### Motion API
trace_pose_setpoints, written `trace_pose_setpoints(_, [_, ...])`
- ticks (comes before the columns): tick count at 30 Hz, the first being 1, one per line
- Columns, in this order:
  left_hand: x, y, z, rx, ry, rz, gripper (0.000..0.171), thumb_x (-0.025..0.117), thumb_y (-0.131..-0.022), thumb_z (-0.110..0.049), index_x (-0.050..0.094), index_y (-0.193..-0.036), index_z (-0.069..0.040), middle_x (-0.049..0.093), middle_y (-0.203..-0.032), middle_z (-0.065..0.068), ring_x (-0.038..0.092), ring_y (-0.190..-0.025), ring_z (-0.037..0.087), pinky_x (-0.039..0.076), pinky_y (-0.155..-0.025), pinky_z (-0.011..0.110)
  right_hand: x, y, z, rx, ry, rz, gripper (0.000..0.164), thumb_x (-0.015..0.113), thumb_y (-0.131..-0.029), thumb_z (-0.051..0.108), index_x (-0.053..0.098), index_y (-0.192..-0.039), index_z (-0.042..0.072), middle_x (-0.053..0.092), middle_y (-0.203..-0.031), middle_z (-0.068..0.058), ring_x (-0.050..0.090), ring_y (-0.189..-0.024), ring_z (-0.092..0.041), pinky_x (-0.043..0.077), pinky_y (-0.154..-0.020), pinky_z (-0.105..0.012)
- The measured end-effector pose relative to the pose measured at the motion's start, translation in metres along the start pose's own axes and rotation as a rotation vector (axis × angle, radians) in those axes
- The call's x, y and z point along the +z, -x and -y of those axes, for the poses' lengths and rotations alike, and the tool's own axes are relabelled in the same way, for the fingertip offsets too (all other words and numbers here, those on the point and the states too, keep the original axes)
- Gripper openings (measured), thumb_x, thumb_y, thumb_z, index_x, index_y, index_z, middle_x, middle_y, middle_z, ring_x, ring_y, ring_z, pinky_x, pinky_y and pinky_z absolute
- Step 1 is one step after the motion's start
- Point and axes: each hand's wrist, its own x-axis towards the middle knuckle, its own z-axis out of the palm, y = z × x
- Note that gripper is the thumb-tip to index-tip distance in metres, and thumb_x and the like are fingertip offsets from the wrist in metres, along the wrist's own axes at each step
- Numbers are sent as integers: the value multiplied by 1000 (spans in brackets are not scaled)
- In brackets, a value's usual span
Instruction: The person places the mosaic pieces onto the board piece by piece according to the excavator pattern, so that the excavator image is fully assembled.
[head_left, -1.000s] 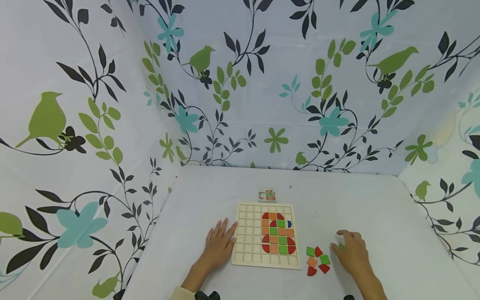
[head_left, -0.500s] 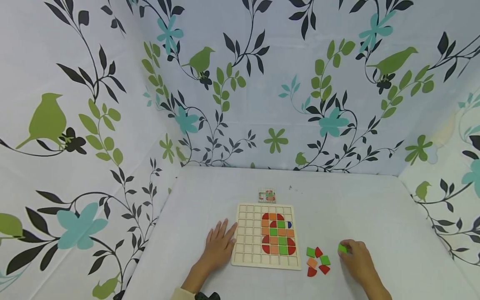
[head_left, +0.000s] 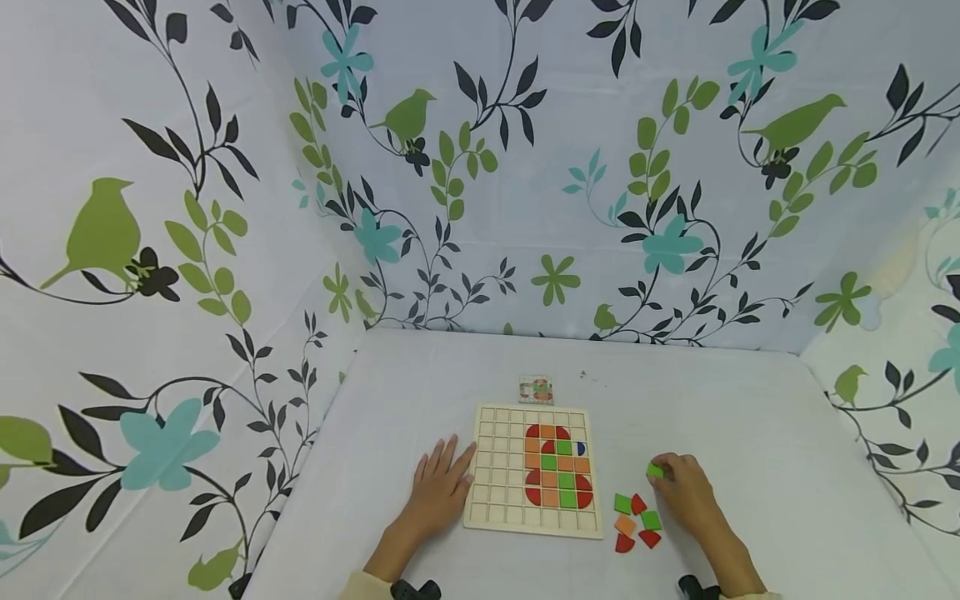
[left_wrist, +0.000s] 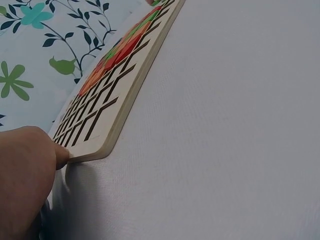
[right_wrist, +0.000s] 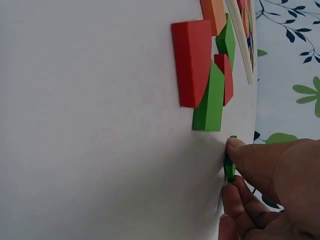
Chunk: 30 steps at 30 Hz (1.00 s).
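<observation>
My right hand (head_left: 688,493) pinches a green square tile (head_left: 655,471) between thumb and fingers, just beyond a small group of loose tiles. The right wrist view shows that green tile (right_wrist: 230,165) edge-on at the fingertips, close over the table. My left hand (head_left: 438,492) lies with straight, spread fingers at the left edge of a pale wooden grid board (head_left: 498,518). In the left wrist view, the thumb (left_wrist: 61,156) is against the board's near corner. Red, orange, green and blue tiles (head_left: 558,475) fill part of the board's right half.
Loose pieces lie right of the board: green squares (head_left: 651,521), an orange square (head_left: 625,525) and red quarter-rounds (head_left: 625,543). A small pattern card (head_left: 536,389) sits behind the board. White cloth covers the table (head_left: 750,417); a patterned curtain (head_left: 480,167) rises behind.
My right hand has picked up the green square tile and carried it left, toward the loose tiles. The left hand stays at the board's edge. The head view has shifted slightly.
</observation>
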Motion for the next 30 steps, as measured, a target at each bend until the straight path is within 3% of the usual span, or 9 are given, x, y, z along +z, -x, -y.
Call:
trace_pose_setpoints(7, [-3, 1, -1, -8, -7, 11, 52, 46, -112, -28, 42, -163, -18, 26, -173, 20, 19, -160, 46, 15, -123, 72, 20, -25, 35, 19, -28, 25, 32, 71, -100, 15, 66, -127, -2, 61, -120, -20, 61, -107, -33, 56, -94, -55])
trace_pose_setpoints(10, [-2, 1, -1, -12, 0, 15, 52, 45, -112, -29, 41, -164, -18, 25, -173, 19, 17, -161, 46, 13, -123, 72, 29, -35, 58, -10, -39, 52, 31, 72, -100, 15, 66, -127, 0, 60, -121, -18, 62, -109, -32, 56, -94, -54])
trace_pose_setpoints(16, [-3, -2, -3, -5, -1, 11, 53, 44, -112, -30, 41, -164, -19, 23, -174, 19, 16, -161, 45, 13, -124, 72, 49, -47, 101, -165, -26, 85, 27, 75, -99, 14, 68, -123, 4, 61, -117, -14, 62, -109, -32, 52, -96, -56])
trace_pose_setpoints(20, [-5, -1, -4, -11, -6, 13, 52, 44, -112, -29, 41, -164, -19, 24, -173, 19, 17, -161, 46, 13, -123, 72, 65, -53, 123, -292, 6, 95, 25, 77, -98, 15, 69, -120, 7, 61, -110, -8, 59, -99, -24, 51, -90, -53])
trace_pose_setpoints(24, [-6, 0, -6, -9, 13, 14, 52, 46, -112, -27, 43, -163, -17, 25, -173, 21, 17, -160, 47, 13, -123, 73, 79, -57, 141, -394, 32, 110, 22, 79, -96, 16, 68, -114, 9, 59, -99, -2, 52, -87, -17, 47, -77, -46])
trace_pose_setpoints(30, [-7, 1, -7, -3, 3, 18, 52, 46, -112, -26, 42, -163, -17, 26, -173, 21, 18, -160, 47, 14, -123, 73, 91, -58, 157, -479, 66, 156, 14, 77, -98, 17, 67, -107, 13, 59, -101, 1, 51, -91, -18, 43, -80, -48])
